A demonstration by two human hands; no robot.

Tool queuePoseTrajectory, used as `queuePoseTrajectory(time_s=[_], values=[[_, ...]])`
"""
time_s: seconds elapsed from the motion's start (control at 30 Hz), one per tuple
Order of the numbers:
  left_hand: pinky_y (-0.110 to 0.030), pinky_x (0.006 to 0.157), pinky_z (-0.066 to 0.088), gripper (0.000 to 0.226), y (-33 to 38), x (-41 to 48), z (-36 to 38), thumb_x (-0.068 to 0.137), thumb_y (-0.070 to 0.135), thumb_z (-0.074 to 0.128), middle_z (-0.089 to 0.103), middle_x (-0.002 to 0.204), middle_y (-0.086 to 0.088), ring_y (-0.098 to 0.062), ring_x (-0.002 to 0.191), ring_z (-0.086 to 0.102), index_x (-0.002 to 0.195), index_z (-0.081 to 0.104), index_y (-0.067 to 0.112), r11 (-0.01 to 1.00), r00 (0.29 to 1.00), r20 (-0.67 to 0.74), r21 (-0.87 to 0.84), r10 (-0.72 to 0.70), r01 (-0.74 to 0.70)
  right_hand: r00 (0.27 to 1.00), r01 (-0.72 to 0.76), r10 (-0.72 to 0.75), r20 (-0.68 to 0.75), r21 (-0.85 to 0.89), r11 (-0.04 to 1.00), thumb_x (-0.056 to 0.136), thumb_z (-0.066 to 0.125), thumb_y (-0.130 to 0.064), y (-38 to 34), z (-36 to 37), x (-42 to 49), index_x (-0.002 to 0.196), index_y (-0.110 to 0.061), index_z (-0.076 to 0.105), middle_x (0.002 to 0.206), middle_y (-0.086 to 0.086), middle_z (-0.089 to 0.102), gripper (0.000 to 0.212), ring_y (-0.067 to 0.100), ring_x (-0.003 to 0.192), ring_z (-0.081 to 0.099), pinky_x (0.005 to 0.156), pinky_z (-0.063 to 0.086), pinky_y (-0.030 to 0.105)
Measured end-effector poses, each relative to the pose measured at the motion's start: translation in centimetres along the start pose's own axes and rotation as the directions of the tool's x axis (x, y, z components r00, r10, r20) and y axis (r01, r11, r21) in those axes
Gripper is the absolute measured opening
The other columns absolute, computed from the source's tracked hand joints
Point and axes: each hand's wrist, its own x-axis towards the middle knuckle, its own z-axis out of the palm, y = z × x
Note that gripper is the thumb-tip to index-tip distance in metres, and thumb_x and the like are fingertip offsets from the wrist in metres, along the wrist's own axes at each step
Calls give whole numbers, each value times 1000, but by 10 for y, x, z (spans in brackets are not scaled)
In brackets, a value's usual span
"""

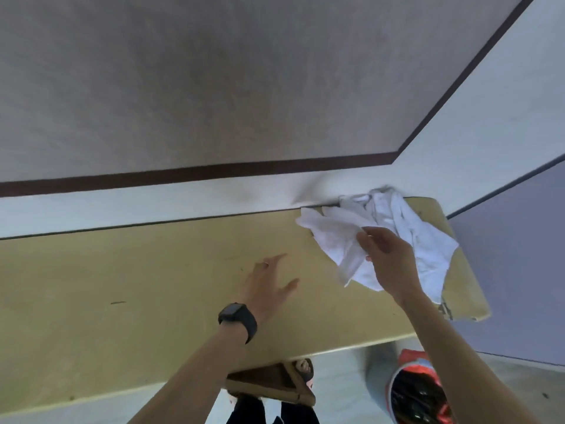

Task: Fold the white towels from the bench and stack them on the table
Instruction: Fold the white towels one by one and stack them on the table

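Note:
A heap of crumpled white towels (406,221) lies at the right end of a long yellowish wooden surface (137,286) set against the wall. My right hand (388,258) is over the heap's near left part and pinches one white towel (333,237), which lifts and spreads toward the left. My left hand (269,286), with a black watch on its wrist, hovers flat over the bare wood left of the towels, fingers spread, holding nothing.
A white wall with a dark band (214,169) runs behind the surface. A grey panel (513,270) stands at the right. Below the front edge are a bin with a red and black liner (415,393), a wooden support (275,384) and my sandalled foot.

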Motion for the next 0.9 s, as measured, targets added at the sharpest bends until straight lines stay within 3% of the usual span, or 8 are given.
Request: queuePoseTrajectory(time_s=[0.07,0.17,0.27,0.47,0.57,0.67,0.8,0.9], values=[[-33,105,38,58,29,-10,-23,88,53,62,51,137,11,-12,126,44,139,45,32,989,990,-79,-87,113,-120,996,21,-26,84,55,998,94,67,-24,-27,-2,-11,105,-21,74,95,-9,76,13,9,92,70,86,59,34],[-29,100,41,50,65,-34,-57,87,52,64,54,129,18,-5,117,48,132,50,35,960,949,-229,-126,219,-252,966,22,-55,253,131,991,91,70,-16,-61,-2,-35,109,-20,74,100,-7,77,19,12,98,71,89,58,34],[-27,98,44,35,81,-54,-81,89,51,62,61,120,22,-2,111,53,122,59,37,936,923,-282,-161,261,-313,924,38,-76,376,107,994,90,72,-17,-84,2,-56,111,-24,74,102,-10,76,23,7,99,70,91,55,29],[-30,89,50,19,63,-85,-107,97,41,55,69,100,19,-1,96,61,110,68,34,937,921,-271,-128,281,-324,911,43,-73,406,82,996,85,78,-16,-107,17,-82,104,-26,73,94,-11,77,22,3,92,71,78,50,14],[-33,83,52,13,52,-95,-118,99,31,53,68,96,14,-5,89,62,107,62,25,935,919,-259,-116,298,-336,908,163,-117,403,-81,983,86,76,-24,-111,27,-91,100,-33,72,91,-19,75,17,-9,86,66,74,44,6],[-34,78,52,16,42,-102,-134,103,31,45,65,103,10,-12,86,61,112,57,24,941,917,-211,77,340,-331,887,320,-191,420,-263,910,93,66,-30,-111,38,-99,104,-35,68,93,-24,69,13,-13,85,59,71,42,3],[-30,76,45,27,22,-104,-158,106,34,34,57,117,6,-20,92,61,122,54,23,902,936,-104,321,337,-289,878,391,-210,429,-392,833,98,56,-33,-105,43,-101,104,-30,69,94,-19,69,15,-5,87,60,73,46,13],[-30,78,47,32,-5,-103,-171,107,36,32,52,121,4,-21,95,61,124,55,22,831,959,26,493,281,-257,882,410,-223,415,-446,795,98,55,-34,-96,41,-100,96,-30,68,87,-18,67,14,-4,81,58,71,40,14]])
